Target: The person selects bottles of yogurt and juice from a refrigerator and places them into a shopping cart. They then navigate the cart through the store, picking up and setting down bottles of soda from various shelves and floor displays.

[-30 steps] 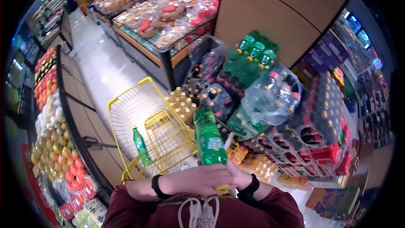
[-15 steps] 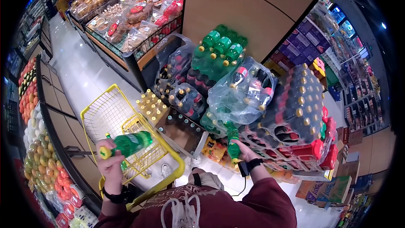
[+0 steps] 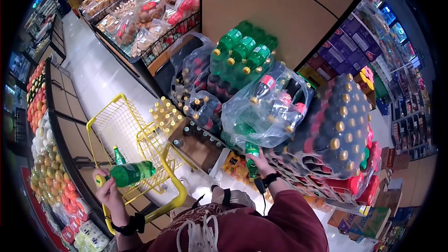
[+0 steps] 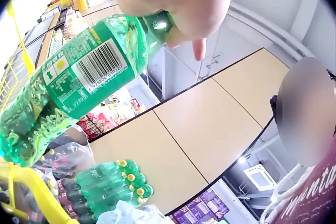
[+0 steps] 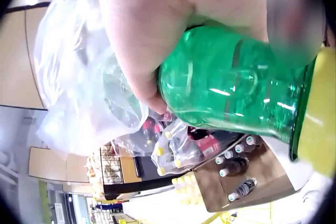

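My left hand (image 3: 109, 191) grips a green soda bottle (image 3: 130, 173) near its yellow cap, and the bottle lies nearly level over the cart's handle end. In the left wrist view, the barcode label (image 4: 92, 66) shows on that bottle, below the curled fingers. My right hand (image 3: 263, 164) holds a second green soda bottle (image 3: 252, 151) at the lower edge of a clear plastic bag (image 3: 242, 121). Seen from the right wrist, the bottle's green shoulder (image 5: 220, 87) fills the middle, with its yellow cap (image 5: 323, 113) at the right edge.
A yellow shopping cart (image 3: 175, 186) stands front left with another green bottle (image 3: 118, 155) in it. Stacked packs of dark bottles (image 3: 322, 126) rise on the right. Behind are wrapped green bottles (image 3: 245, 49); an open carton (image 3: 191, 147) stands beside the cart. Fruit (image 3: 42, 158) lines the left.
Both hands were together at one large green bottle. They have parted: the left carried a bottle left over the cart, the right went to another at the bag, its yellow cap now hidden in the head view.
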Motion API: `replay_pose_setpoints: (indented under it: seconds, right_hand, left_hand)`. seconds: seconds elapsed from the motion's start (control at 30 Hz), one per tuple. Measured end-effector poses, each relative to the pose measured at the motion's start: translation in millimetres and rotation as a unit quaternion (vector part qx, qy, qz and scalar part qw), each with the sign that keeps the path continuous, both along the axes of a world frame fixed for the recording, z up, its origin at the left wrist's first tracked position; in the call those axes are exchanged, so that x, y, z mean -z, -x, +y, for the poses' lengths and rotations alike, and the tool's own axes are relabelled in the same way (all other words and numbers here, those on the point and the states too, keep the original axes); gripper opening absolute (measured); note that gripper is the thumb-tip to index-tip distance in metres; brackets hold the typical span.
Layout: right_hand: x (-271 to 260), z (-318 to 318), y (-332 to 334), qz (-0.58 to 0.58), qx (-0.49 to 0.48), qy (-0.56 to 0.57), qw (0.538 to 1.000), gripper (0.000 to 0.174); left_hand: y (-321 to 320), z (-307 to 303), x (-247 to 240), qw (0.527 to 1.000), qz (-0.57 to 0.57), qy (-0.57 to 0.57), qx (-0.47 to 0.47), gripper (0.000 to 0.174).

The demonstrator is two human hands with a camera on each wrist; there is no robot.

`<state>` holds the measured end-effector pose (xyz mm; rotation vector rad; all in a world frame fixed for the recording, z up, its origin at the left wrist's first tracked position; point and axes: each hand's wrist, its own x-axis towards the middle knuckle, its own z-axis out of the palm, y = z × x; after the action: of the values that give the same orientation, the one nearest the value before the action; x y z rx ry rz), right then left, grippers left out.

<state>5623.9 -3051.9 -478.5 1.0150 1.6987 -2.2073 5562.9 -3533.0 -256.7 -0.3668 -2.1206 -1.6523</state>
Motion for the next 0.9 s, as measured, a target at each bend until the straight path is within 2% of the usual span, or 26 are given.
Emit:
replay_pose_setpoints:
  seconds: [0.03,0.1,0.13,0.17,0.23,0.3,0.37,0.4,0.43,0.5,0.53,0.57,0.6,0.63,0.67,0.7,0.77,0.8,0.83,0.9]
  right_hand:
    - [-5,4,7,0.001,0.000,0.000,1.000,0.081]
    - [-21,7,17,-0.063,-0.064,0.001,0.996,0.086]
    - [12,18,11,-0.044,-0.123,-0.086,0.988,0.088]
    - [24,22,4,-0.044,-0.126,-0.084,0.987,0.088]
    - [34,24,-8,0.059,-0.177,-0.123,0.975,0.096]
    - [28,24,-14,0.013,-0.191,-0.121,0.974,0.098]
    - [20,19,-11,-0.030,-0.164,-0.043,0.985,0.096]
    - [27,19,-10,-0.030,-0.169,-0.043,0.984,0.096]
    - [38,19,-10,-0.016,-0.207,-0.083,0.975,0.094]
    - [44,12,-9,-0.001,-0.245,-0.119,0.962,0.092]
    - [42,8,-8,-0.003,-0.225,-0.087,0.970,0.090]
    - [41,5,-6,-0.006,-0.206,-0.055,0.977,0.089]
    - [41,4,-5,-0.005,-0.209,-0.053,0.976,0.089]
    - [41,2,-5,-0.014,-0.164,0.011,0.986,0.085]
    - [39,0,-5,-0.022,-0.117,0.076,0.990,0.081]
    - [36,-2,-6,-0.025,-0.118,0.078,0.990,0.081]
    - [21,-6,-5,-0.043,-0.019,0.200,0.979,0.073]
    - [-8,-15,0,-0.052,0.011,0.158,0.986,0.069]
    - [-3,-12,4,-0.053,0.008,0.157,0.986,0.069]
    - [22,-1,14,0.021,0.054,0.053,0.997,0.056]
  left_hand:
    - [0,0,0,1.000,0.001,0.000,0.000,0.021]
    - [2,-2,-1,1.000,0.009,0.028,0.007,0.014]
    - [3,-4,-7,0.999,0.011,0.030,0.004,0.014]
    - [4,-7,-16,0.999,0.002,0.032,-0.019,0.010]
    - [5,-20,-28,0.999,0.006,0.013,-0.046,0.002]
    - [5,-42,-46,0.993,-0.008,-0.025,-0.111,0.011]
    - [3,-45,-61,0.994,0.066,-0.035,-0.080,0.007]
    - [-2,-61,-55,0.987,0.079,-0.044,-0.133,0.010]
    - [-10,-75,-50,0.987,0.078,-0.043,-0.137,0.010]
    - [-17,-90,-52,0.979,0.083,0.023,-0.182,0.014]
    - [-18,-102,-51,0.977,0.118,0.061,-0.164,0.022]
    - [-22,-113,-49,0.977,0.119,0.063,-0.166,0.022]
    - [-28,-123,-45,0.975,0.101,0.056,-0.189,0.025]
    - [-35,-133,-41,0.972,0.081,0.049,-0.214,0.029]
    - [-38,-135,-42,0.975,0.088,0.034,-0.199,0.032]
    - [-43,-134,-41,0.975,0.086,0.036,-0.200,0.032]
    - [-50,-124,-37,0.948,0.040,0.023,-0.315,0.033]
    - [-51,-119,-38,0.947,0.040,0.023,-0.317,0.033]
    - [-53,-114,-39,0.951,0.041,0.026,-0.306,0.028]
    - [-58,-113,-36,0.953,0.041,0.028,-0.298,0.024]
